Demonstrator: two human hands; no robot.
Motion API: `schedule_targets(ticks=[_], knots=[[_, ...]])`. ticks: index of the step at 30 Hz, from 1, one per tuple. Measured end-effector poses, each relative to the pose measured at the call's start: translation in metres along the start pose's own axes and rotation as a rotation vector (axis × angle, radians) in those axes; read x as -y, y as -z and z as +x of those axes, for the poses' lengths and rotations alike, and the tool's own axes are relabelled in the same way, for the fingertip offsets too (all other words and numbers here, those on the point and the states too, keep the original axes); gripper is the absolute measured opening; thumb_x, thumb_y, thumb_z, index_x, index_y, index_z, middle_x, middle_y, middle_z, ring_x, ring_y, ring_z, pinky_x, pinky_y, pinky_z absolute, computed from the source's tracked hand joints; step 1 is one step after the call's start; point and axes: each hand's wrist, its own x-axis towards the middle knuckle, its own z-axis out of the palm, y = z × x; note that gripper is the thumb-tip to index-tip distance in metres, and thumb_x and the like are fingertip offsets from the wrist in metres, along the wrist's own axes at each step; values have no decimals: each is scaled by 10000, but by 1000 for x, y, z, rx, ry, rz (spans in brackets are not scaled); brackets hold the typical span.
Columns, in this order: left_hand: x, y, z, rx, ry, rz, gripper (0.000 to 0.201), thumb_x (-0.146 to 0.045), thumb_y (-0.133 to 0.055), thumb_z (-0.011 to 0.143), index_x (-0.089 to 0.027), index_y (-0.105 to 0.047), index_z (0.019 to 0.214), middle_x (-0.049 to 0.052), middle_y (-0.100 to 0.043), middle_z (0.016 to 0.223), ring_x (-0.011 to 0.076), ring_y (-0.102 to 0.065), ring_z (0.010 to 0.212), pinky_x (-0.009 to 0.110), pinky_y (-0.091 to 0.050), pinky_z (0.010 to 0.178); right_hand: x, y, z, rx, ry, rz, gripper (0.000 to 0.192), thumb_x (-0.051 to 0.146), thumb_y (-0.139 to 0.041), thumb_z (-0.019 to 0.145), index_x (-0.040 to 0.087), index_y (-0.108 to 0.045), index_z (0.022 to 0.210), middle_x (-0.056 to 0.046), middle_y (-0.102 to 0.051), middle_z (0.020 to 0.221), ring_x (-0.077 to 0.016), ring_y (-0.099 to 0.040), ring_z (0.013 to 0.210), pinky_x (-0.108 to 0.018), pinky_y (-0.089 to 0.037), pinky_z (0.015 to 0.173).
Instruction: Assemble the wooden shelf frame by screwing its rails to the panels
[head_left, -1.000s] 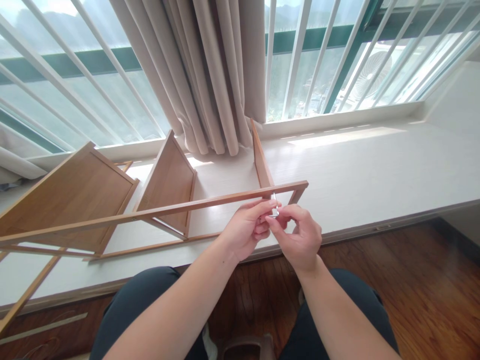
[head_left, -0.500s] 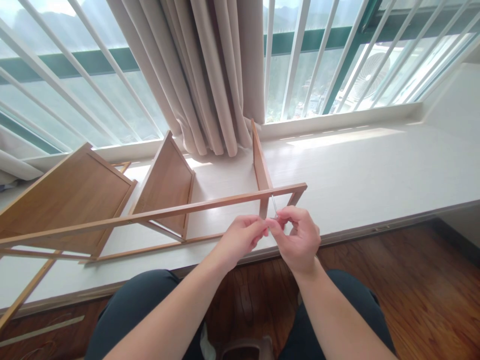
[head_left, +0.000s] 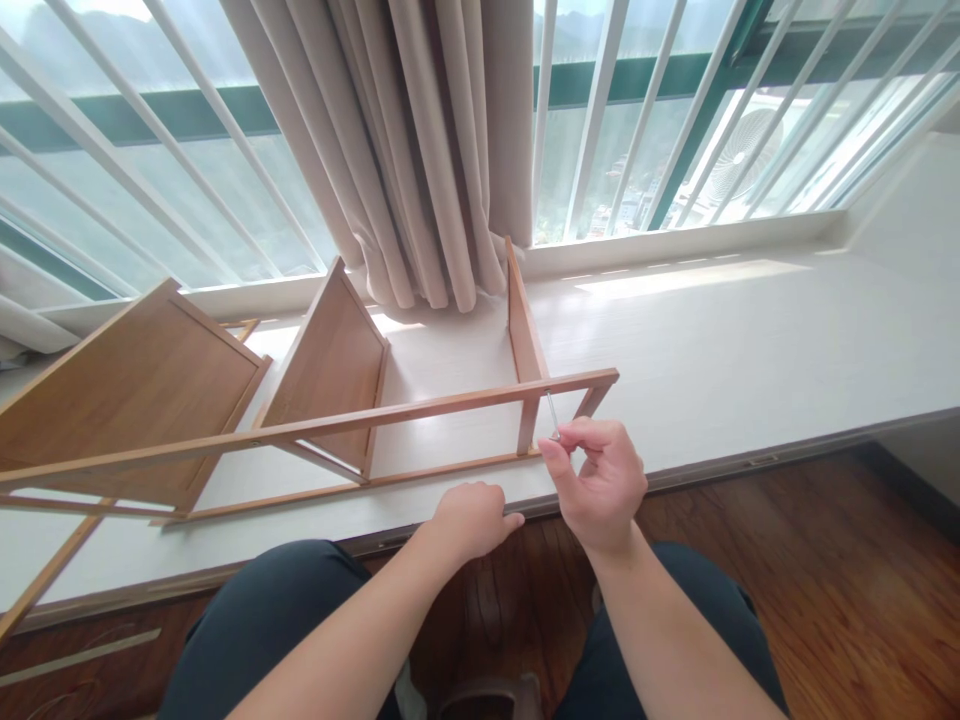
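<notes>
A wooden frame [head_left: 420, 408] lies on the ledge [head_left: 750, 340]. The left hand [head_left: 469, 520] has dropped near the ledge's edge, fingers curled, any grip hidden. The metal rod [head_left: 552, 412], tip at the frame, remains pinched by the right hand's [head_left: 606, 482] fingers.

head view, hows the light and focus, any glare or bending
Head view: backlit by the window, the scene outside hazy and washed out; head view: a bright sunlit strip glares on the white ledge; head view: the near forearms loom large, suggesting wide-angle stretch; head view: the thin metal tool at the right hand shows little fine detail.
</notes>
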Motion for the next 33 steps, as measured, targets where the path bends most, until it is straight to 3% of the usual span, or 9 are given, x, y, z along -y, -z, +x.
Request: schedule_targets(ticks=[3,5,16,33], knots=[[1,4,9,114,53,-145,504,-524,-440,934,-171,-671,658,92,-735,625,183,-668,539,308,-544,678,0,0,-1,0,6,-9,193,158,-734,867,220,-621,1011,35,-601,731,-119,-624,679,-260,-549,632],[2,4,14,147,66,-220,529,-527,-439,932,-171,-652,604,79,-714,584,165,-638,483,305,-550,662,0,0,-1,-1,-1,-15,195,169,-736,868,218,-622,1018,36,-603,734,-118,-622,670,-262,-554,633],[9,4,28,200,38,-377,607,-615,-476,889,-146,-657,550,142,-709,615,202,-628,450,348,-517,520,1,3,-1,22,-27,-39,204,200,-751,863,218,-623,1020,34,-615,735,-119,-613,646,-267,-551,622],[11,2,32,203,40,-385,594,-613,-488,884,-151,-650,546,129,-692,591,206,-637,458,344,-505,507,1,1,-2,-2,-71,-7,91,180,-685,910,209,-636,980,41,-593,715,-94,-584,594,-239,-525,584]])
